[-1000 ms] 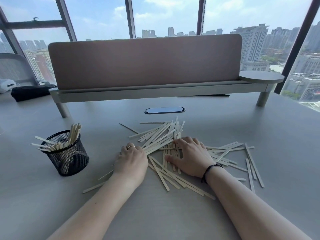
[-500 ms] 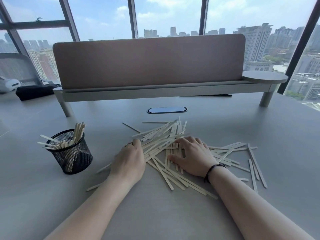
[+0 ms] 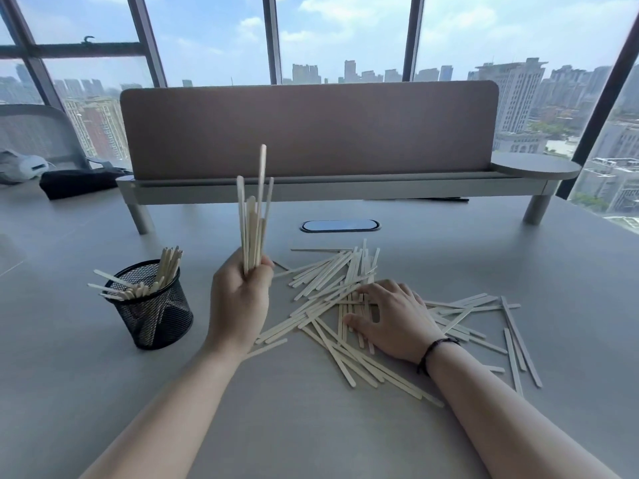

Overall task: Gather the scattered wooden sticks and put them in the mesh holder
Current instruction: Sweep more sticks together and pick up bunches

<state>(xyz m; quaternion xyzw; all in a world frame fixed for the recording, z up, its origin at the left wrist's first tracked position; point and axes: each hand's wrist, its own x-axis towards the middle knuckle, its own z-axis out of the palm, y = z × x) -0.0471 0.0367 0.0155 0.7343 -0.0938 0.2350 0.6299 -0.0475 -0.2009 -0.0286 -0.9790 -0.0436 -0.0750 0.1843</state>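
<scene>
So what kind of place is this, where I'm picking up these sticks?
Most likely a high-rise office. You're at a grey desk with a fabric divider screen and a cable port; a mesh office chair stands at left, and floor-to-ceiling windows overlook city towers.

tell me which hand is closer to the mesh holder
Left. The left hand grips a bundle of sticks just right of the mesh holder; the right hand rests farther right on the scattered pile.
</scene>
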